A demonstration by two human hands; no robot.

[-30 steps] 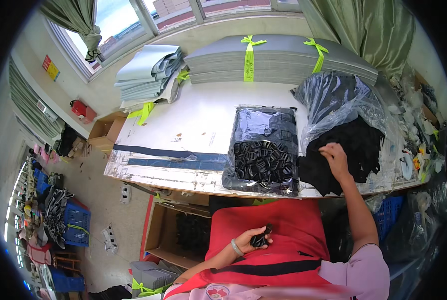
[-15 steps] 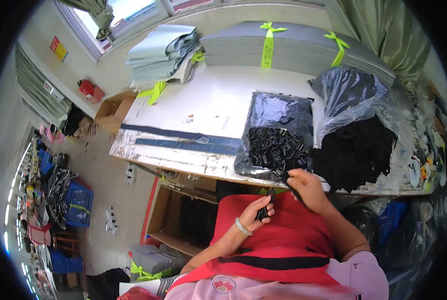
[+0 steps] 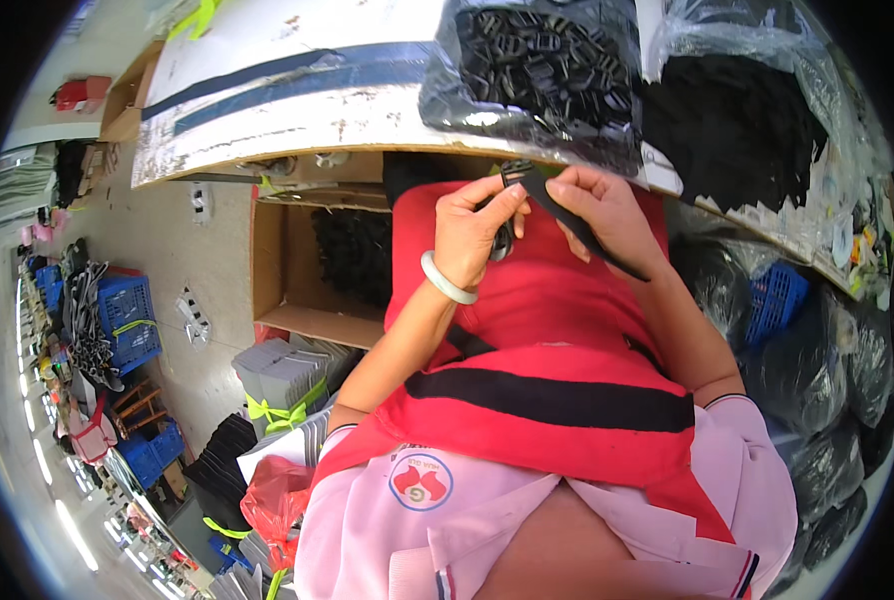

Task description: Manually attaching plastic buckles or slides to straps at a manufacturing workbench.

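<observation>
My left hand (image 3: 475, 222) and my right hand (image 3: 607, 212) meet over my red apron, just below the table edge. My right hand pinches a black strap (image 3: 587, 232) that runs down to the right across its fingers. My left hand holds a small black buckle (image 3: 513, 172) at the strap's upper end; a pale bangle sits on that wrist. Directly above them a clear bag of black buckles (image 3: 547, 70) lies on the white table (image 3: 297, 100). A second bag with black straps (image 3: 737, 120) lies to its right.
An open cardboard box (image 3: 312, 265) holding black pieces stands on the floor under the table at my left. Blue crates (image 3: 127, 320), tied bundles of grey sheets (image 3: 287, 375) and dark bags (image 3: 827, 360) at my right crowd the floor.
My right hand came off the bag of straps on the table and down to my lap with a strap. Both hands now meet, and my view has tilted lower.
</observation>
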